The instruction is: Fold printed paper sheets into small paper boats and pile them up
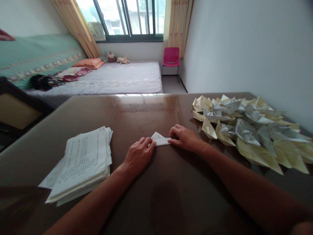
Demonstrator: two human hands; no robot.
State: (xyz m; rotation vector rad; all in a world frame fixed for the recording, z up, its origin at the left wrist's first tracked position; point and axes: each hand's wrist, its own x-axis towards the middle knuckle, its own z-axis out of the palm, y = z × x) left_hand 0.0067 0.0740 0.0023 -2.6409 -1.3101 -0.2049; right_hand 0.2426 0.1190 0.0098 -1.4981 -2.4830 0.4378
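A small folded piece of printed white paper (pixel 160 139) lies on the glossy brown table (pixel 137 111) near the middle. My left hand (pixel 138 155) presses on its left end with curled fingers. From the other side, my right hand (pixel 184 137) pinches and holds down its right end. Both hands rest on the tabletop, fingers closed on the paper.
A stack of printed sheets (pixel 83 163) lies to the left of my hands. A heap of folded paper boats (pixel 246 130) covers the table's right side by the white wall. Beyond the table stand a bed (pixel 117 78) and a pink chair (pixel 171 58).
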